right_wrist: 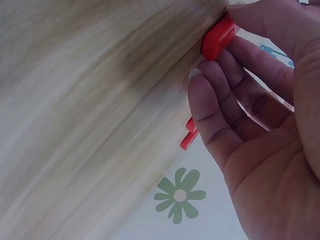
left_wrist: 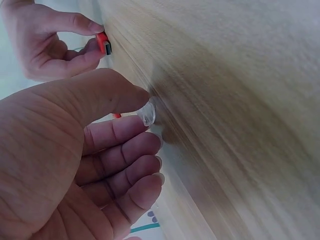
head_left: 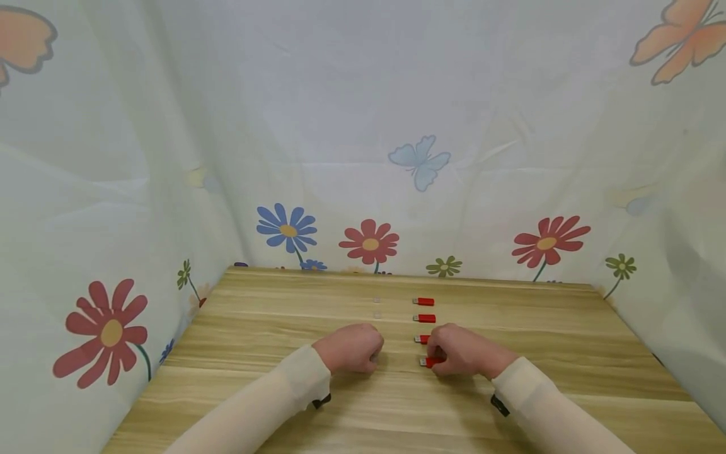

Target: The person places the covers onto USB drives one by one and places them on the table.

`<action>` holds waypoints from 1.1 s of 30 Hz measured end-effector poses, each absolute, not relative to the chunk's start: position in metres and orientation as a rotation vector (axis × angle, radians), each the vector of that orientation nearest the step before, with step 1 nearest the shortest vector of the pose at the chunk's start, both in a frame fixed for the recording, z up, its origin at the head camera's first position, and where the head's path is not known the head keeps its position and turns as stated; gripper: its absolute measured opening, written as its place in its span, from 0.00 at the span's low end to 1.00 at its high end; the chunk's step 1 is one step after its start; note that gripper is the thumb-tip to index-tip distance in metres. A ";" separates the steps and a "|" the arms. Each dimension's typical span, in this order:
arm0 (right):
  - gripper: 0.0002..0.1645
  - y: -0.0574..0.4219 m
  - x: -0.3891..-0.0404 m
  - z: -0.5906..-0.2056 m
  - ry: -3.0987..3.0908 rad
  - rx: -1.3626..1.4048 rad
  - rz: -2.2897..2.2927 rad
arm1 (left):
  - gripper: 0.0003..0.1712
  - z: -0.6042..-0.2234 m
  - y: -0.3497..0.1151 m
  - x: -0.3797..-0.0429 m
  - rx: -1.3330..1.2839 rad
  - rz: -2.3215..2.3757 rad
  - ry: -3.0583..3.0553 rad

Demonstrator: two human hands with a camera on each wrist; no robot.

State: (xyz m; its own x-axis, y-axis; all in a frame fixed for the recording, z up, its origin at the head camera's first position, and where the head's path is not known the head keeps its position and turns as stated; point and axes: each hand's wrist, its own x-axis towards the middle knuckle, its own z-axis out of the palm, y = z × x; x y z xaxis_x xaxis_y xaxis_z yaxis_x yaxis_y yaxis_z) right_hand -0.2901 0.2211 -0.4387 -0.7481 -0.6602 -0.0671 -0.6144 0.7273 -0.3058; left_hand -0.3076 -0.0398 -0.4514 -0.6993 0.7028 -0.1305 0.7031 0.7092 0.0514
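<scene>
- L hand (head_left: 353, 348) is pinching a clear cap (left_wrist: 148, 114) b/w thumb and index; its other fingers are bending loosely alongside, holding nada
- that cap is hovering over or just touching the bench (head_left: 255, 328), can't tell which tbh
- R hand (head_left: 462, 350) is gripping the nearest red USB stick (head_left: 432, 362) by its red body, thumb on one side and fingers on the other, w/ the metal plug sticking out & pointing toward the L hand
- can't tell if that stick is resting on the wood or sitting a bit above it
- 2nd red USB stick (head_left: 422, 339) is lying just beyond it, partly hiding behind the R hand; not sure if they're touching
- 2 more red USB sticks (head_left: 424, 310) are lying farther back in approx the same column, plugs all facing left
- 2 small clear pieces (head_left: 377, 315) are lying left of those, one behind the other, v. hard to make out
- both arms are wearing cream sleeves (head_left: 255, 397), w/ a dark wrist strap (head_left: 321, 401) showing under each cuff
- white curtain (head_left: 340, 94) w/ printed flowers & butterflies is hanging around the back and sides
</scene>
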 end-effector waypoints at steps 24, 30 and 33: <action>0.09 0.218 -0.293 -0.436 2.720 -1.090 -0.370 | 0.15 -0.451 -0.042 -0.310 1.195 0.006 2.759; 0.09 0.217 -0.293 -0.437 2.721 -1.094 -0.377 | 0.15 -0.449 -0.045 -0.310 1.201 0.059 2.770; 0.09 0.217 -0.293 -0.438 2.731 -1.118 -0.382 | 0.16 -0.450 -0.047 -0.311 1.230 0.077 2.778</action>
State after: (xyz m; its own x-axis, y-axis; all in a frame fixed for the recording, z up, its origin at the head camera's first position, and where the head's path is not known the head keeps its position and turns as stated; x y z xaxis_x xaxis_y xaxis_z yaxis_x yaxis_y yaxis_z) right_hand -0.2928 0.2173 -0.4375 -0.7060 -0.7060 -0.0562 -0.6635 0.6870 -0.2962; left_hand -0.3112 -0.0468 -0.4499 -0.6680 0.7406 -0.0727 0.7355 0.6719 0.0874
